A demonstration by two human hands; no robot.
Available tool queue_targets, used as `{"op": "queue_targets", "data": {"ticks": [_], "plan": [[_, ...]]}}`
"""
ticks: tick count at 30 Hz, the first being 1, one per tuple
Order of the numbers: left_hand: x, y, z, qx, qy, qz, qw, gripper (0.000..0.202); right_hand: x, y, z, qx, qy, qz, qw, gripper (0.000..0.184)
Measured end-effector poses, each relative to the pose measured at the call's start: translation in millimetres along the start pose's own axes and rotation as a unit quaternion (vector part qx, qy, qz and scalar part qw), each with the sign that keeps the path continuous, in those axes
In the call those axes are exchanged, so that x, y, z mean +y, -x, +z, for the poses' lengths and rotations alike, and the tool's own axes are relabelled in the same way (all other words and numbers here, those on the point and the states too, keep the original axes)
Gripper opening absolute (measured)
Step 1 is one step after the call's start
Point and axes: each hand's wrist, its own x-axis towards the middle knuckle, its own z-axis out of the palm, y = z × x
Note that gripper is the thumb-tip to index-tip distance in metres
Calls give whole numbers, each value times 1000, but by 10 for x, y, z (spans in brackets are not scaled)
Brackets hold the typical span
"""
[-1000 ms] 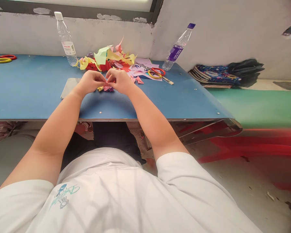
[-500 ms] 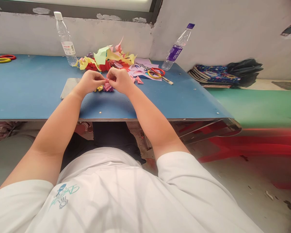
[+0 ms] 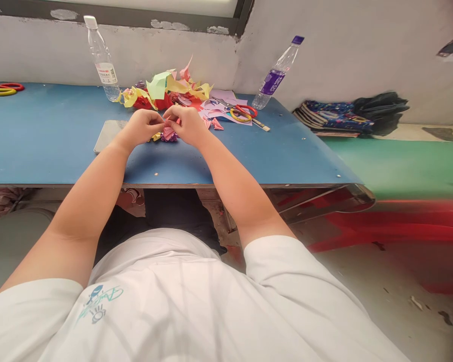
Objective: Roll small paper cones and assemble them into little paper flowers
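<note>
My left hand (image 3: 142, 126) and my right hand (image 3: 189, 124) meet over the blue table, thumbs and fingers pinched together. Between the fingertips is a small folded pink paper piece, mostly covered by the fingers. Just beneath, a pink folded paper piece (image 3: 168, 133) shows above purple folded paper (image 3: 169, 139); a bit of yellow folded paper (image 3: 156, 137) sits beside it, under my left fingers. I cannot tell how these pieces join. More pink folded pieces (image 3: 218, 125) lie to the right of my right hand.
Crumpled coloured paper (image 3: 159, 86) is heaped behind my hands. Scissors (image 3: 243, 113) rest on lilac paper sheets at right; another pair (image 3: 4, 89) lies far left. Two plastic bottles (image 3: 104, 70) (image 3: 274, 80) stand at the back. A phone-like flat slab (image 3: 108, 137) is by my left wrist.
My fingertips have shifted slightly at the pink paper, and more of the pink piece below them shows. The hands otherwise stay in the same place.
</note>
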Motion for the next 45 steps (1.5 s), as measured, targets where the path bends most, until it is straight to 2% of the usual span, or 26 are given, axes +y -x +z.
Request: {"op": "queue_targets", "data": {"ticks": [12, 17, 23, 35, 40, 45], "plan": [[66, 30, -5, -15, -25, -8, 1000, 23, -169, 32, -57, -18, 8, 37, 999, 16], [-8, -5, 6, -10, -22, -1, 1000, 20, -92, 7, -28, -8, 4, 41, 999, 12], [-53, -23, 6, -21, -35, -6, 999, 17, 41, -16, 27, -9, 1, 43, 999, 22], [-187, -83, -14, -33, -35, 18, 999, 13, 66, -15, -4, -41, -21, 44, 998, 34], [-254, -100, 15, -24, 21, 20, 999, 17, 213, -46, 77, -27, -30, 22, 999, 39], [-208, -54, 61, 22, 163, -12, 986, 31, 351, -101, 125, 33, -61, -24, 997, 57]]}}
